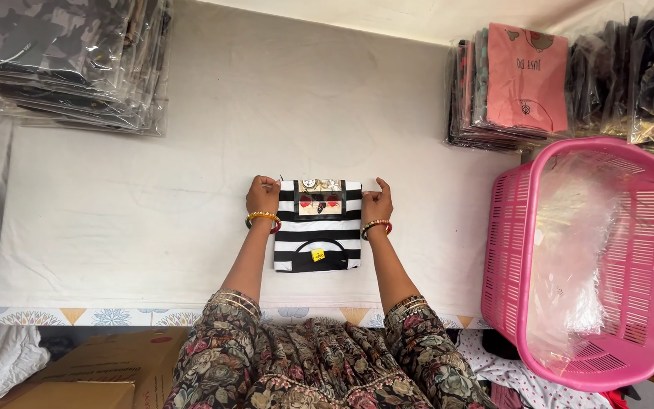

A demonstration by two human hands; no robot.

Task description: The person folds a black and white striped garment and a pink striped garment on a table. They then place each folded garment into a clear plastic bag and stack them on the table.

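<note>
Already folded into a neat rectangle: striped black-and-white shirt (318, 226), flat on the white-covered tabletop (130, 204), midway along its near edge. Left hand (263, 195) and right hand (378, 201) pinching the far corners, fingers closed on the fabric. Not yet bagged or stacked; pink basket (580, 265) with clear bags off the right edge, packed garment stacks (520, 83) at the far corners.

Folded shirt (318, 226): black and white horizontal stripes, lying flat on a white cloth, square-edged, neckline toward the body. Black collar curve near the lower edge, small yellow tag just beneath it. Printed panel with red patches across the far end. Far corners pinched, one at each side.
</note>
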